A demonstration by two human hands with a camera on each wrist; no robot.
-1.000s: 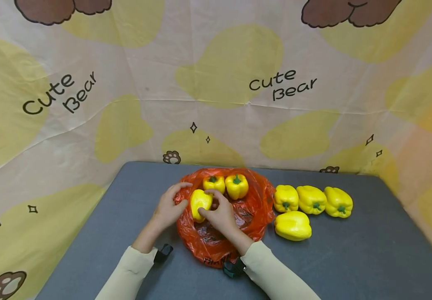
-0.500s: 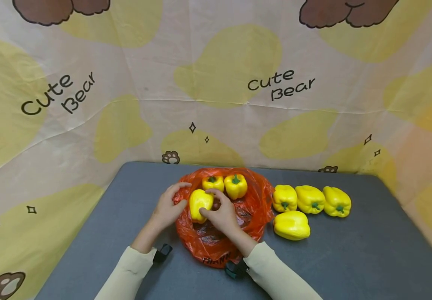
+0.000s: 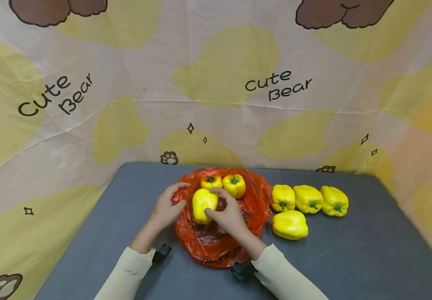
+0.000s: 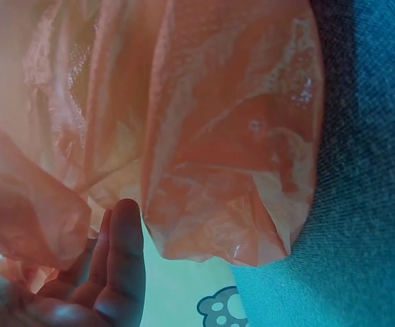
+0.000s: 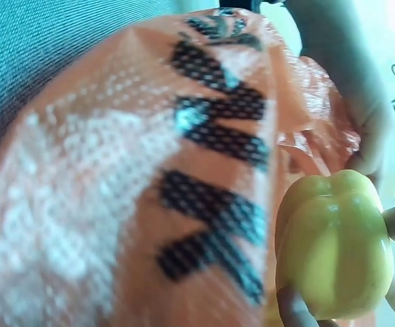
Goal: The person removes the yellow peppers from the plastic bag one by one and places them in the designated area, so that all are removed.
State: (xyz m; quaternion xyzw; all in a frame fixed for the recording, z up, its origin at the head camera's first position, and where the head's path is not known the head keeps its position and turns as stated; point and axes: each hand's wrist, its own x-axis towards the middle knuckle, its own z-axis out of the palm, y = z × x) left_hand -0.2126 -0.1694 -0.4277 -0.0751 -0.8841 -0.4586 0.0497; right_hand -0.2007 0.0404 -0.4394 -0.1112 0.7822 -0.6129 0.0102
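In the head view my right hand [image 3: 230, 213] pinches a yellow bell pepper [image 3: 203, 206] between thumb and fingers, over the mouth of a red plastic bag [image 3: 253, 223]. The right wrist view has this pepper [image 5: 334, 238] up close, beside the bag's printed side [image 5: 102, 177]. My left hand [image 3: 166, 207] holds the bag's left edge, thumb on the inner side. Seen from the left wrist, its fingers [image 4: 124, 252] lie against the thin film [image 4: 231, 150]. Inside the bag at the back sit two more yellow bell peppers, one on the left [image 3: 211, 182] and one on the right [image 3: 234, 186].
Right of the bag, several yellow bell peppers lie on the grey table [image 3: 369, 250]: a row with a middle pepper [image 3: 308, 199], and a nearer pepper [image 3: 290, 225] in front. Behind the table hangs a patterned cloth [image 3: 216, 83].
My right hand has shifted a little to the right with the pepper, away from the left hand. The left hand stays at the bag's edge. The head view has drifted slightly.
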